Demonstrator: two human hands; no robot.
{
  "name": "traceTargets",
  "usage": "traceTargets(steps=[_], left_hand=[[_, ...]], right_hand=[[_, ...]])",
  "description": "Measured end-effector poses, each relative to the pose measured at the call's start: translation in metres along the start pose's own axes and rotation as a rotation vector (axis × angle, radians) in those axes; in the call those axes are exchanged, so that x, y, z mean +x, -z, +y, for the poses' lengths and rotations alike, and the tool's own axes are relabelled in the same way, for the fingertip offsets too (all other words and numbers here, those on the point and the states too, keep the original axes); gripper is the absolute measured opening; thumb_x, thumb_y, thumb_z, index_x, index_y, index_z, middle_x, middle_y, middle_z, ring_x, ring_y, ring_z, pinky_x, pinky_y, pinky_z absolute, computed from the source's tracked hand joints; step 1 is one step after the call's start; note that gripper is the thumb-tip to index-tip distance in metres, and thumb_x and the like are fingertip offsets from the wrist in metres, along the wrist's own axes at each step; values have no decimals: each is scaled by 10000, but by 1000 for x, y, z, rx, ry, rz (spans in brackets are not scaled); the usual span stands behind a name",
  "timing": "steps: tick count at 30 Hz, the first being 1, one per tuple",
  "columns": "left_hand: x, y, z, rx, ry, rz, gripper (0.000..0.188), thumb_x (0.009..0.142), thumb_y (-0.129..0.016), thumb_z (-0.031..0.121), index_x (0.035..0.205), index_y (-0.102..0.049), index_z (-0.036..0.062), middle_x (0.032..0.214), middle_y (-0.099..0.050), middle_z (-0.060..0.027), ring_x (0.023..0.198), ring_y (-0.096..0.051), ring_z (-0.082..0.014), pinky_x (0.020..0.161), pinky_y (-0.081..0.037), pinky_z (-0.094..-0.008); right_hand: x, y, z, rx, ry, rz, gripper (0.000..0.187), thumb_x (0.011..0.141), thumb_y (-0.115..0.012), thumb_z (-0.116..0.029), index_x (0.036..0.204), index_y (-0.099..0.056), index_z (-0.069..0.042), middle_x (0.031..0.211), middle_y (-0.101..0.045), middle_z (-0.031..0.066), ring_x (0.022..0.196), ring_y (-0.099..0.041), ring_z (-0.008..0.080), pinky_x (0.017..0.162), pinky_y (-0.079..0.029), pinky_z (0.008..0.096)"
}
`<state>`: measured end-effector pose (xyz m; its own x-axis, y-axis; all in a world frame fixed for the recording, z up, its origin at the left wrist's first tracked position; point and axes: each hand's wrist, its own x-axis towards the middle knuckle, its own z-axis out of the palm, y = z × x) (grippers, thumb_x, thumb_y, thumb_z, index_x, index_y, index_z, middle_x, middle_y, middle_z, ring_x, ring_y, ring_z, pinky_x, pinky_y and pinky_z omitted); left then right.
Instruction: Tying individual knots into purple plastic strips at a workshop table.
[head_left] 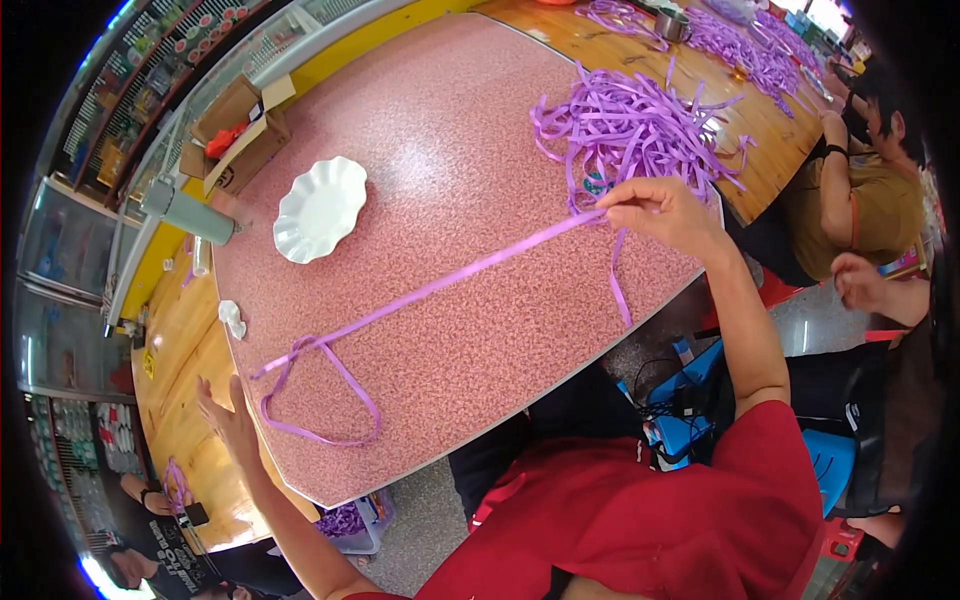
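A long purple ribbon (462,270) stretches across the pink speckled table (440,150), with a loose loop at its left end. My right hand (665,215) pinches its other end between thumb and fingers, just in front of a big tangled heap of purple ribbons (640,125). One short tail of ribbon hangs down below that hand. At the table's left edge, my left hand (230,420) is raised with its fingers apart and nothing in it, near the loop but not touching it.
A white scalloped dish (320,210), a grey-green bottle (190,212) and an open cardboard box (240,130) stand at the left back. Crumpled white tissue (232,318) lies at the left edge. A co-worker (860,180) sits at the right; other people are at both sides.
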<state>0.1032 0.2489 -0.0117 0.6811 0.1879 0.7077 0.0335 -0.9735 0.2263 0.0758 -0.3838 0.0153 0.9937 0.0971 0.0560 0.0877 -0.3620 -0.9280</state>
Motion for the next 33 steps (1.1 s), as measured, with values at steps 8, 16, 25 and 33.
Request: traceTargets(steps=[8, 16, 25, 33], left_hand=[[-63, 43, 229, -1265, -148, -1132, 340, 1032, -483, 254, 1134, -686, 0, 1123, -701, -128, 1118, -622, -251, 1001, -455, -395], [-124, 3, 357, -1992, 438, -1150, 656, 1042, -382, 514, 1545, -282, 104, 1536, -383, -136, 1374, -402, -257, 1117, -336, -453], [-104, 0, 322, -2217, 920, -972, 422, 1059, -428, 344, 1330, -533, 38, 1350, -586, -170, 1305, -520, -311, 1148, -364, -489], [-53, -30, 205, -2057, 965, -519, 403, 1069, -389, 231, 1353, -499, -34, 1377, -558, -196, 1304, -521, -337, 1127, -421, -479]], right_hand=[[-26, -57, -52, 258, 63, -75, 148, 909, -691, -28, 1051, -708, 10, 928, -675, 10, 827, -603, 55, 730, -478, 209], [-45, -90, -64, 640, -56, -72, 190, 897, -708, -48, 1077, -694, 10, 904, -676, 51, 773, -628, 89, 666, -516, 239], [-50, -109, -31, 1082, 86, -11, 224, 943, -641, -40, 1151, -662, 40, 926, -667, 87, 723, -622, 140, 644, -511, 281], [-64, -15, 29, 1036, 292, 364, 273, 1015, -554, -190, 1237, -597, -37, 1314, -595, 143, 1260, -537, 299, 1057, -440, 487]])
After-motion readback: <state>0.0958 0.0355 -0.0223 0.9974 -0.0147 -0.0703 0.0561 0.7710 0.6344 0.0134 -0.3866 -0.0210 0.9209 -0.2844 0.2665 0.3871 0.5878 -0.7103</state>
